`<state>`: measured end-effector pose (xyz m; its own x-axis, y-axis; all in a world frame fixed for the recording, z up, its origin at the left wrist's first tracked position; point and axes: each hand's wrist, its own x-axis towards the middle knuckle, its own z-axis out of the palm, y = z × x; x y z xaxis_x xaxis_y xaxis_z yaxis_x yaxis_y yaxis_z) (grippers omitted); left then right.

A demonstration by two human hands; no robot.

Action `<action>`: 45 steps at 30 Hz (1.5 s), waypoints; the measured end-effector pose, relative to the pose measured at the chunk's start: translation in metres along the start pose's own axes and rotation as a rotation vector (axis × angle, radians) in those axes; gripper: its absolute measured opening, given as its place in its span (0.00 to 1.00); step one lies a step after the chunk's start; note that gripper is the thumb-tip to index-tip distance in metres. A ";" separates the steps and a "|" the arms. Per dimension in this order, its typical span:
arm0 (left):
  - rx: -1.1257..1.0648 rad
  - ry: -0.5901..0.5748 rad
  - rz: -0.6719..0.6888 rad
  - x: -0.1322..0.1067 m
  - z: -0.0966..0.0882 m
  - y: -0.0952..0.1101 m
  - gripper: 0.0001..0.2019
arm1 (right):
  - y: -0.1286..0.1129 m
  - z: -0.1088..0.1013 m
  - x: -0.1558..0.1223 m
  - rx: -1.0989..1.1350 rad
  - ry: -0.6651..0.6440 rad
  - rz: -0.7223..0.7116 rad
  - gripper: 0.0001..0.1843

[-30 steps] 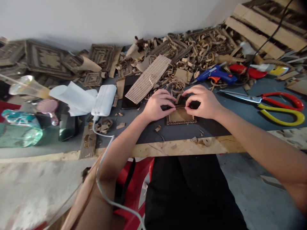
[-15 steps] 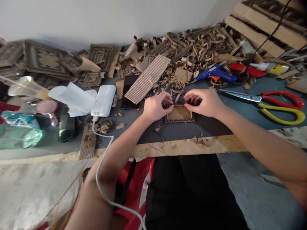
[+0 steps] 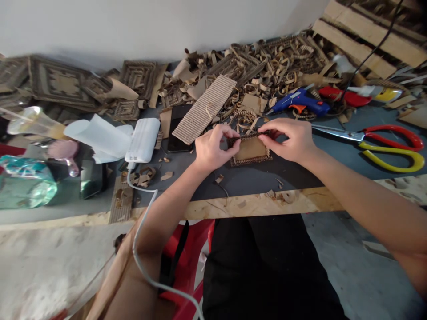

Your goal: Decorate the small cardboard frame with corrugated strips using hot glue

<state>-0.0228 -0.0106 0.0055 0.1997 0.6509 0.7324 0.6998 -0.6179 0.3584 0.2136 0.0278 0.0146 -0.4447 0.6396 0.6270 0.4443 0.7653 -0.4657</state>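
A small rectangular cardboard tray point(image 3: 251, 149) with a corrugated rim lies on the grey tabletop before me. A narrow dark strip of corrugated cardboard point(image 3: 249, 135) runs between my fingertips along the tray's far edge. My left hand point(image 3: 216, 147) pinches the strip's left end, close to the tray's far left corner. At the other end, my right hand point(image 3: 289, 138) has thumb and fingers closed on it. Whether the strip is stuck to the rim or only rests against it, I cannot tell. Curled cardboard strips point(image 3: 245, 119) lie just beyond.
Right of my hands are a blue glue gun point(image 3: 302, 103) and large scissors point(image 3: 363, 138). A corrugated sheet point(image 3: 205, 109) overlaps a dark phone point(image 3: 176, 129). A white power bank point(image 3: 143, 140) trails a cable across my left arm. Cardboard scraps point(image 3: 283, 62) heap at the back.
The dark strip now shows stretched between my fingertips at the tray's far edge. My right hand has turned slightly and shifted up; the tray's position has altered a little.
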 end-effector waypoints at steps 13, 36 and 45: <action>-0.048 -0.010 0.106 0.001 0.000 -0.002 0.03 | -0.002 0.000 0.000 0.067 -0.073 -0.042 0.13; -0.137 -0.125 0.063 0.003 0.000 -0.004 0.08 | 0.002 0.005 0.000 0.049 -0.070 -0.125 0.09; -0.153 -0.086 0.057 0.005 0.000 -0.006 0.05 | 0.005 0.007 -0.002 0.050 -0.041 -0.093 0.13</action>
<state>-0.0259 -0.0037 0.0065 0.2985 0.6440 0.7044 0.5743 -0.7107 0.4063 0.2114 0.0304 0.0071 -0.5143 0.5676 0.6429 0.3609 0.8233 -0.4382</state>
